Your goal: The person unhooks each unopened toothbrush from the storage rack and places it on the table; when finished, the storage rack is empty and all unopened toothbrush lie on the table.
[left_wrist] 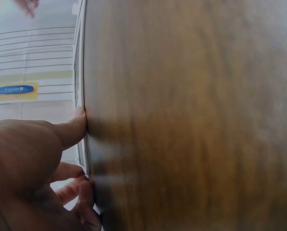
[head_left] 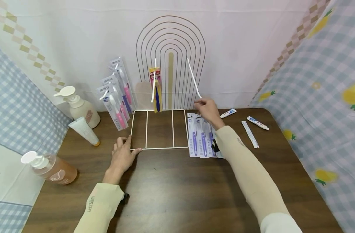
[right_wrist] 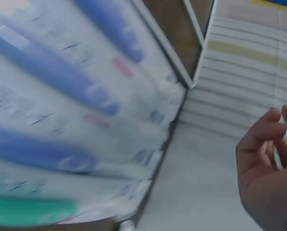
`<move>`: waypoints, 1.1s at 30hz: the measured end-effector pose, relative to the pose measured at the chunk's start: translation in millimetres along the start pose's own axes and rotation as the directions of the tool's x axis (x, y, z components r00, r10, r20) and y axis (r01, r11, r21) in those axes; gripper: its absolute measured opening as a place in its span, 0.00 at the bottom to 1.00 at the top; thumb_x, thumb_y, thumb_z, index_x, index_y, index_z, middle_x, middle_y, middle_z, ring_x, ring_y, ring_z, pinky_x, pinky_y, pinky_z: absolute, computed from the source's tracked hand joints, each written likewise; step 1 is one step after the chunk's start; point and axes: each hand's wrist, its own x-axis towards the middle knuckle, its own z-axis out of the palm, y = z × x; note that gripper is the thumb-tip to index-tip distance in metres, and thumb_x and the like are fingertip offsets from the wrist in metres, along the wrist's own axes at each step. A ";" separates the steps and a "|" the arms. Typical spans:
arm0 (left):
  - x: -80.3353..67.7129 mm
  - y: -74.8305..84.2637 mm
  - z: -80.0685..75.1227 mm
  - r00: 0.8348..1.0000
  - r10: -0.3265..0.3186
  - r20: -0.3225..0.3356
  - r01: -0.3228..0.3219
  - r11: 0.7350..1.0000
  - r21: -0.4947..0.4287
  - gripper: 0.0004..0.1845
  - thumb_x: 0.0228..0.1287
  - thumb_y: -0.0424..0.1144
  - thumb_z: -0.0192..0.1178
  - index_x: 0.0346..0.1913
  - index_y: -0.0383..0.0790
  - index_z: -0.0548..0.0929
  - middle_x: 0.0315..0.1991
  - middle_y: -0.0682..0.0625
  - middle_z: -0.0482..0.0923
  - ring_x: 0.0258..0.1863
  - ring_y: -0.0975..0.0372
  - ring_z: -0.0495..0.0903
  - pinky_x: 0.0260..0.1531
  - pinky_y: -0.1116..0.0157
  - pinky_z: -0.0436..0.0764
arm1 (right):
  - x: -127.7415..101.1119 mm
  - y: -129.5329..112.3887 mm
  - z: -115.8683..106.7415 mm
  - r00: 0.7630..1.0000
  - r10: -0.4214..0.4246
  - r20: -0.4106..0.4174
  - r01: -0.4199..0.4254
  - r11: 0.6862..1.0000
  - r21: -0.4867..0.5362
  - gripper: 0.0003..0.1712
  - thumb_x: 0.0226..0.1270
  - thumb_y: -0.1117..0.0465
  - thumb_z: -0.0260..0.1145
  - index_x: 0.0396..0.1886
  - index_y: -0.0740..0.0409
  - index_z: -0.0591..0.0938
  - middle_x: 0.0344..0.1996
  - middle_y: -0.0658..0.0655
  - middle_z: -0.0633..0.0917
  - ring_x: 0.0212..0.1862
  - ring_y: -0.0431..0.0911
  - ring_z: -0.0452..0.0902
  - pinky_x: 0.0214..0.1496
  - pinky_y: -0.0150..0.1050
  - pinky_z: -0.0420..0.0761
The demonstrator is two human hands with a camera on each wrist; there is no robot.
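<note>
A white wire rack stands on the table, its base flat and several prongs rising behind. My left hand grips the base's front left corner, thumb at the front wire; thumb and fingers also meet the wire in the left wrist view. My right hand pinches at the lower end of the right prong; in the right wrist view the curled fingers mostly hide that end. A yellow-carded toothbrush hangs on the middle prong. Several packaged toothbrushes hang at the left.
Packaged purple toothbrushes lie right of the base, partly under my right forearm. Toothpaste tubes and a narrow white packet lie farther right. At left stand a white pump bottle, a tube and an amber pump bottle.
</note>
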 end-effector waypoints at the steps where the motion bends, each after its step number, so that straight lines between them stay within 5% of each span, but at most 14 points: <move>1: -0.3 0.5 -0.1 1.000 -0.001 0.000 0.001 1.000 0.001 0.47 0.88 0.50 0.64 0.91 0.27 0.56 0.83 0.28 0.56 0.74 0.30 0.65 0.72 0.30 0.70 | 2.1 -6.6 4.0 0.999 -0.028 0.025 0.027 1.000 0.007 0.22 0.84 0.63 0.68 0.70 0.69 0.87 0.40 0.59 0.88 0.32 0.44 0.81 0.31 0.28 0.75; 5: 0.2 2.9 2.4 1.000 0.002 0.001 -0.002 1.000 0.002 0.46 0.88 0.50 0.64 0.91 0.27 0.56 0.83 0.28 0.56 0.74 0.30 0.65 0.72 0.30 0.70 | 7.5 -29.8 18.2 0.986 -0.133 0.103 0.135 0.991 -0.007 0.22 0.83 0.62 0.72 0.70 0.68 0.87 0.41 0.58 0.88 0.30 0.39 0.80 0.33 0.29 0.76; 7: 0.6 4.4 4.7 1.000 0.007 0.001 -0.007 1.000 0.001 0.46 0.88 0.50 0.64 0.91 0.27 0.56 0.83 0.28 0.56 0.74 0.30 0.65 0.72 0.31 0.70 | 7.1 -39.2 24.2 0.976 -0.172 0.134 0.177 0.984 -0.028 0.23 0.83 0.62 0.72 0.71 0.66 0.87 0.49 0.61 0.89 0.35 0.41 0.83 0.37 0.29 0.79; 13: 0.4 6.2 8.0 1.000 0.019 -0.019 -0.019 1.000 -0.006 0.45 0.86 0.48 0.67 0.90 0.27 0.59 0.81 0.27 0.59 0.73 0.30 0.66 0.69 0.32 0.71 | -1.0 -75.3 41.3 0.956 -0.155 0.250 0.152 0.988 0.030 0.32 0.85 0.57 0.71 0.83 0.57 0.79 0.69 0.65 0.84 0.42 0.47 0.85 0.38 0.32 0.82; 17: 0.9 7.1 7.2 0.999 0.024 -0.029 -0.025 0.999 -0.021 0.45 0.86 0.48 0.67 0.90 0.26 0.59 0.81 0.28 0.59 0.72 0.30 0.66 0.69 0.32 0.70 | -1.5 -100.7 53.3 0.958 -0.150 0.244 0.145 0.989 0.041 0.35 0.86 0.58 0.71 0.87 0.55 0.75 0.75 0.67 0.80 0.42 0.48 0.86 0.36 0.33 0.83; 24: 0.9 7.0 5.2 1.000 0.002 -0.007 -0.002 1.000 0.001 0.46 0.87 0.50 0.65 0.91 0.28 0.57 0.83 0.29 0.57 0.73 0.31 0.65 0.72 0.32 0.70 | -1.5 -123.7 71.6 0.979 -0.143 0.143 0.135 0.989 0.066 0.20 0.87 0.64 0.69 0.71 0.63 0.87 0.63 0.65 0.87 0.49 0.64 0.90 0.29 0.28 0.75; 28: 0.3 6.5 3.2 1.000 0.003 -0.022 -0.003 1.000 0.006 0.45 0.87 0.50 0.65 0.91 0.27 0.58 0.82 0.29 0.58 0.73 0.31 0.66 0.71 0.31 0.71 | -0.8 -128.1 77.1 0.982 -0.166 0.092 0.160 0.985 0.071 0.12 0.88 0.65 0.68 0.61 0.65 0.91 0.54 0.62 0.89 0.42 0.55 0.89 0.29 0.28 0.74; 33: -1.7 4.6 0.1 1.000 -0.002 -0.024 0.003 1.000 0.010 0.46 0.87 0.50 0.65 0.91 0.27 0.58 0.82 0.29 0.58 0.72 0.31 0.66 0.70 0.31 0.71 | -0.6 -128.7 77.8 0.979 -0.197 0.054 0.189 0.974 0.121 0.12 0.87 0.67 0.68 0.59 0.67 0.92 0.51 0.62 0.88 0.38 0.50 0.88 0.31 0.28 0.77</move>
